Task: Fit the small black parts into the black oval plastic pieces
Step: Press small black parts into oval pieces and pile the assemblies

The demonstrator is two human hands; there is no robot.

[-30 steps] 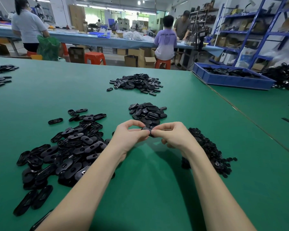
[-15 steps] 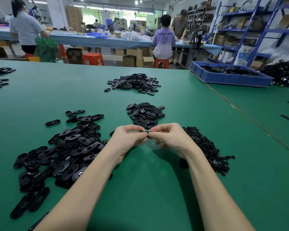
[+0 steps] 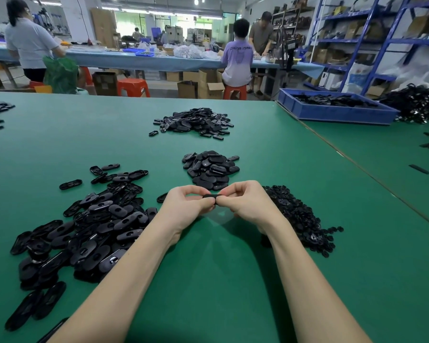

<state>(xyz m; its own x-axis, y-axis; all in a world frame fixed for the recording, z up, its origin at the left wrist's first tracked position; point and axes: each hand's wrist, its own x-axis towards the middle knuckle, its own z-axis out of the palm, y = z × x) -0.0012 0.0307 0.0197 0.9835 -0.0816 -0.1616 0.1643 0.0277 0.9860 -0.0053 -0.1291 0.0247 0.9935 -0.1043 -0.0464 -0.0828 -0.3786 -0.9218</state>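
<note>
While curled, both hands [image 3: 216, 203] pinch one oval piece [image 3: 211, 196].

Since 1 s ago: L hand [image 3: 183, 206] & R hand [image 3: 248, 204] lifted slightly off worktop, away from its near edge. Oval piece [image 3: 212, 197] was hidden low behind fingertips; now turned edge-on, showing as thin dark bar betw. both grips. Thumbs pressed closer together on it. Small part not discernible.
</note>
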